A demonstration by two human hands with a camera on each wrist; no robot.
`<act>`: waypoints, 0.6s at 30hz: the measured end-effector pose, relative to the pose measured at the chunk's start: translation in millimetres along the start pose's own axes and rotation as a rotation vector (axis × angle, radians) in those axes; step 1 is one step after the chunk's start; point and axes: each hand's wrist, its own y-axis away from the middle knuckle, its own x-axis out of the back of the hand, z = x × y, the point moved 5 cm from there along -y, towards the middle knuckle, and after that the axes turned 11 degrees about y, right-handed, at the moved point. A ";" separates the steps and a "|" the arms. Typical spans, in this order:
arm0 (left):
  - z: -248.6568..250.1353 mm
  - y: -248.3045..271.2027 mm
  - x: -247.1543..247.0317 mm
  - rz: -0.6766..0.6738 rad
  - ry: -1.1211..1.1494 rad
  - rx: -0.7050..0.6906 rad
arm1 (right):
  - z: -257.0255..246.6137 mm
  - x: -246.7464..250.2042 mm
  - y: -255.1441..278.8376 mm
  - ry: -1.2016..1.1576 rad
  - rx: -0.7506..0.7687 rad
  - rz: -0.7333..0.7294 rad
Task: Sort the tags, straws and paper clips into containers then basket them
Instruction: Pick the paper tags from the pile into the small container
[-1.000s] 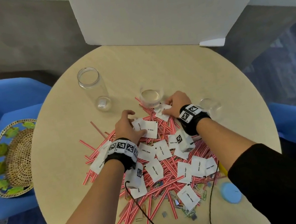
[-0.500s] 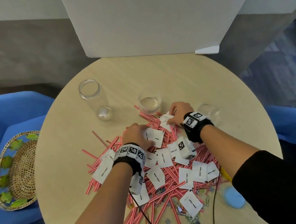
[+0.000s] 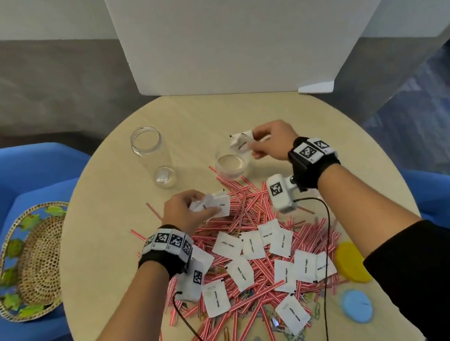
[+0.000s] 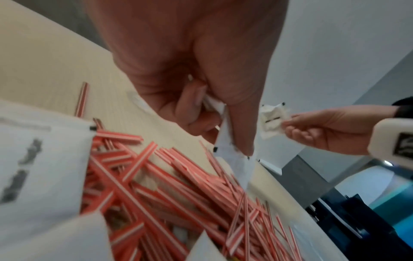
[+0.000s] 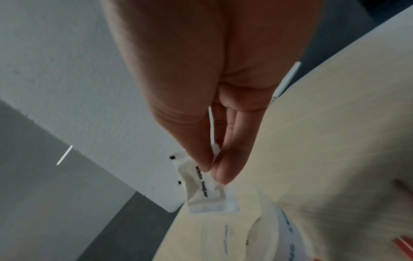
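White "White Sugar" tags (image 3: 252, 244) lie scattered over a heap of red-and-white striped straws (image 3: 241, 206) on the round table (image 3: 105, 242). Paper clips (image 3: 296, 337) lie at the heap's near edge. My right hand (image 3: 269, 139) pinches a few crumpled tags (image 3: 240, 143) (image 5: 202, 187) just above and behind a short clear cup (image 3: 231, 165). My left hand (image 3: 185, 209) grips a bunch of tags (image 3: 216, 204) (image 4: 232, 155) over the heap's far left side.
A tall clear jar (image 3: 153, 155) stands at the back left of the table. A woven basket (image 3: 29, 263) rests on a blue chair to the left. Yellow (image 3: 350, 262) and blue (image 3: 356, 305) lids lie at the near right. A white board (image 3: 225, 28) stands behind the table.
Both hands lifted off the heap with tags in them. The right hand moved up and back to the short cup; the left hand rose slightly and closed round its tags.
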 end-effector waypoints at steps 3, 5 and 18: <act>10.5 -0.8 21.5 0.049 0.052 -0.037 | -14.9 -22.8 -20.3 0.255 0.053 -0.048; 18.2 -3.8 32.7 0.079 0.066 -0.063 | -17.7 -36.0 -29.8 0.377 0.049 -0.106; 53.5 -35.3 32.6 -0.011 0.087 -0.136 | -6.9 -44.9 -31.0 0.700 0.180 -0.132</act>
